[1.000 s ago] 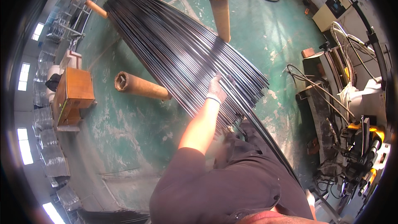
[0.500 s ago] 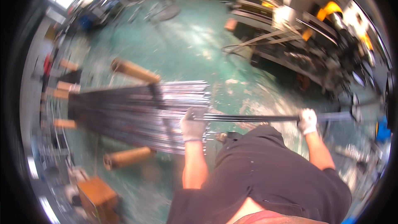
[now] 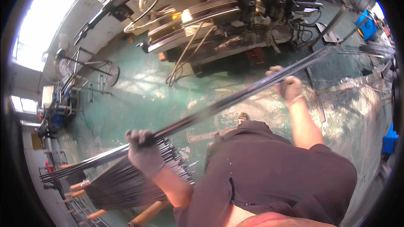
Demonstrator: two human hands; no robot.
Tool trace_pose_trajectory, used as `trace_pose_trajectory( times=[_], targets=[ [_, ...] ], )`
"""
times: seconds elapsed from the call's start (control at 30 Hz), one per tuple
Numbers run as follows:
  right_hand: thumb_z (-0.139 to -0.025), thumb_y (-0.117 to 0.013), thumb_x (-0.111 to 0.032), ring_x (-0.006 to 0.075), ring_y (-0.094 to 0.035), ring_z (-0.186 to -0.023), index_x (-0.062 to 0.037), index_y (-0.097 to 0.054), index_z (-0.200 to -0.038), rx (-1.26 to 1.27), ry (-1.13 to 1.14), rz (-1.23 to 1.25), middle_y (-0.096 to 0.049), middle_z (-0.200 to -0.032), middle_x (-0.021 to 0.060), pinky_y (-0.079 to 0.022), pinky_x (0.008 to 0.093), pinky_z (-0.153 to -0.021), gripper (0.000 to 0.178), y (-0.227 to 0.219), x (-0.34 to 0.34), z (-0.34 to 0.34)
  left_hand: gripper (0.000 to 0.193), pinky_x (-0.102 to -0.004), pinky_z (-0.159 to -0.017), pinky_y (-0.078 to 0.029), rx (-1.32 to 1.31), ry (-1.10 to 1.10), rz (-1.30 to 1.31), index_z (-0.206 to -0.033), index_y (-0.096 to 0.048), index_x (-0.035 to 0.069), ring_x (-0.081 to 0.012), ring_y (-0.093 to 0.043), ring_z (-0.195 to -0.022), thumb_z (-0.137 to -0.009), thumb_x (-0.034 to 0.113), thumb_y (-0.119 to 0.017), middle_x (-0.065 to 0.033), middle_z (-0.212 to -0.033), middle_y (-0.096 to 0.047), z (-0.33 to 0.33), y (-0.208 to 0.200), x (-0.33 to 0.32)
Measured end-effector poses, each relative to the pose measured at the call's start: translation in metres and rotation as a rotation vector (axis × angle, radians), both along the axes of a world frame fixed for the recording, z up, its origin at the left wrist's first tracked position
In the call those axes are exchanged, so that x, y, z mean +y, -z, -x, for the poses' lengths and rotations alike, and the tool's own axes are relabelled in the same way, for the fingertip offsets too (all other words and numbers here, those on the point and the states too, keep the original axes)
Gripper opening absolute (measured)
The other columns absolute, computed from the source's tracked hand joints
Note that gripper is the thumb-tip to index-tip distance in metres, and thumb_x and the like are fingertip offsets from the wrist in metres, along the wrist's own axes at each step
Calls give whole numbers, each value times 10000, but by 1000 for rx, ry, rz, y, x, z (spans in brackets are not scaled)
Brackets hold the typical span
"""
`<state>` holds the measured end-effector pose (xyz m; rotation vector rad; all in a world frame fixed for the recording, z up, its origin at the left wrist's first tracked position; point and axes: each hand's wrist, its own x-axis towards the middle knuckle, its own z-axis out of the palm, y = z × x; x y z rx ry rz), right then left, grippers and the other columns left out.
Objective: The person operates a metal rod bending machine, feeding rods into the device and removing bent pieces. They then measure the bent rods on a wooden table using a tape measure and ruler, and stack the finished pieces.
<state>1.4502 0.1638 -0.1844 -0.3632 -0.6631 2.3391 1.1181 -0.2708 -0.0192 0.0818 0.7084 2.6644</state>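
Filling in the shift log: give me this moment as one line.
left hand: gripping rod bundle | right hand: gripping same bundle | bundle: lifted above rod pile | machine: ahead

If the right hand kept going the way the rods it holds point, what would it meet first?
Probably the grey metal stand beside the big machine; the right hand carries the long steel rods toward it, though depth is unclear.

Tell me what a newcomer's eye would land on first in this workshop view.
First, the bundle of long metal rods running slantwise across the middle, gripped by the gloved left hand low at the left and the gloved right hand higher at the right. Next, the big machine with yellow parts along the top, and the dark stack of rods fanned at the lower left on the green floor.
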Motion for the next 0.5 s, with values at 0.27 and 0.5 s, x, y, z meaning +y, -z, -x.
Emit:
trace_pose_trajectory(
  times=[0.27, 0.5],
  targets=[
    [-1091, -546, 9, 342, -711, -1200, 1, -590, -1189, -75, 351, 337, -683, -1196, 144, -585, 605, -1121, 108, 5, 79, 33, 336, -567, -1217, -467, 309, 246, 259, -1344, -624, -29, -296, -680, -1122, -1061, 131, -708, -112, -1096, -698, 59, -18, 120],
    [-1106, -681, -208, 247, -750, -1068, -31, -720, -1130, -188, 607, 171, -776, -1075, 100, -617, 406, -982, 183, -6, 177, 16, 366, -522, -1243, -436, 406, 297, 169, -1321, -626, -3, -304, -649, -1174, -1040, 211, -722, -116, -1189, -651, 137, -50, 162]
  ],
)
